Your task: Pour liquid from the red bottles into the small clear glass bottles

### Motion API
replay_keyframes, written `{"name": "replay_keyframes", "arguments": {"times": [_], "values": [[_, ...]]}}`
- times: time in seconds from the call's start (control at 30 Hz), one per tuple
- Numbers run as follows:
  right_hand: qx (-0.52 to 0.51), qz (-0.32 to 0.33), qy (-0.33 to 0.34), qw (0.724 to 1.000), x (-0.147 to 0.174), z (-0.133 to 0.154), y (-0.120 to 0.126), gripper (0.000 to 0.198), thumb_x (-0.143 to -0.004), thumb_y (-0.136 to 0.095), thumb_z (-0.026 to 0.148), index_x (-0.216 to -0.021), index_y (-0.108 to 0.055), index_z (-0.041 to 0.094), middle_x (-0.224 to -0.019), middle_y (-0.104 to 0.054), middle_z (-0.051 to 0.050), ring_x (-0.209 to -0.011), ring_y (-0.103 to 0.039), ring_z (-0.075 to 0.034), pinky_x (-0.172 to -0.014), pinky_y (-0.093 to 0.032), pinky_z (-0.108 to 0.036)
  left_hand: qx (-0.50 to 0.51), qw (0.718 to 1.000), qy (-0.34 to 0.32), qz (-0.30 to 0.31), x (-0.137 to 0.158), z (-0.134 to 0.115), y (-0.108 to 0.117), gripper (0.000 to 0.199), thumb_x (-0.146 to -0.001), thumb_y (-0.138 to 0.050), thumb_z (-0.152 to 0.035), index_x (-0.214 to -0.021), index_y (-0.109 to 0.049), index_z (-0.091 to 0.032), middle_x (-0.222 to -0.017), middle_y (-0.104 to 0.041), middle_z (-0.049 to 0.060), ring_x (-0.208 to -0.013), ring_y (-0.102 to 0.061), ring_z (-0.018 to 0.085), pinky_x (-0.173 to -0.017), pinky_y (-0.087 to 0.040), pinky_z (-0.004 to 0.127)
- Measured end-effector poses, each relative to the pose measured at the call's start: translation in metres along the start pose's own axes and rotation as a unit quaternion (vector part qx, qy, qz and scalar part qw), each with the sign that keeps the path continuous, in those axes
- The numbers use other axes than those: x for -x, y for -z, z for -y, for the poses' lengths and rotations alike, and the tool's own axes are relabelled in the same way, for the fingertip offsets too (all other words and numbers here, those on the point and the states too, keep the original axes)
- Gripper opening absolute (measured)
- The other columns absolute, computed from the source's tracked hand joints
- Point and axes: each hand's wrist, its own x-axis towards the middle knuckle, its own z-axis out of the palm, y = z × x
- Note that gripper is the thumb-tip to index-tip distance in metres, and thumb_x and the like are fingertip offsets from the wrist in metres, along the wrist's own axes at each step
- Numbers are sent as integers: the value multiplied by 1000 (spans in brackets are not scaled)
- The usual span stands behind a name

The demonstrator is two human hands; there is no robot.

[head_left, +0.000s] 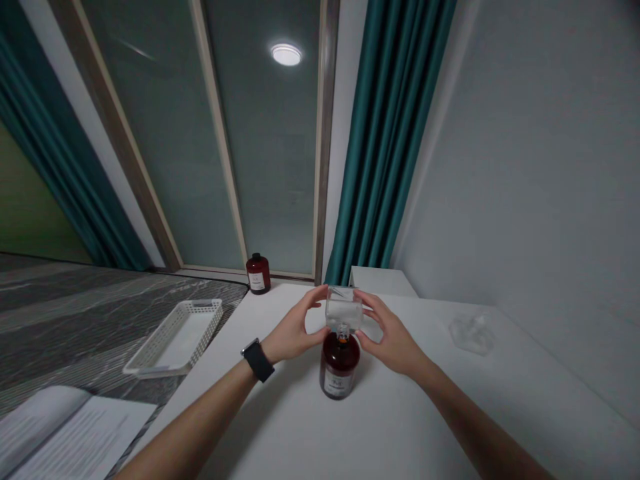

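A clear, box-shaped container [344,309] is held between my two hands, just behind and above the mouth of a dark red-brown bottle [341,360]. My left hand [299,325], with a black watch on the wrist, grips its left side between thumb and fingers. On the opposite side, the thumb and fingers of my right hand [387,333] press against it. The bottle stands upright on the white table, uncapped, with a white label facing me. Whether the container touches the bottle's neck I cannot tell.
Another red-brown bottle [258,274], with a black cap, stands at the table's far left corner. A clear faceted dish [471,332] lies to the right. Left of the white table [400,427] are a white basket [197,363] and an open book [95,433] on a dark patterned surface.
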Motion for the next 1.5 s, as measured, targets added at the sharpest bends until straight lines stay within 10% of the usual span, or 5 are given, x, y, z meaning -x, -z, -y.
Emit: {"name": "replay_keyframes", "arguments": {"times": [1.5], "values": [[28, -16, 29, 999, -6, 9, 3, 66, -79, -62, 11, -138, -42, 31, -140, -47, -8, -132, -46, -27, -106, -47, -49, 42, 999, -1, 1, -4, -11, 0, 68, -83, -64, -12, -143, -34, -24, -148, -40, 14, -136, -42, 31, -114, -38, 56]]}}
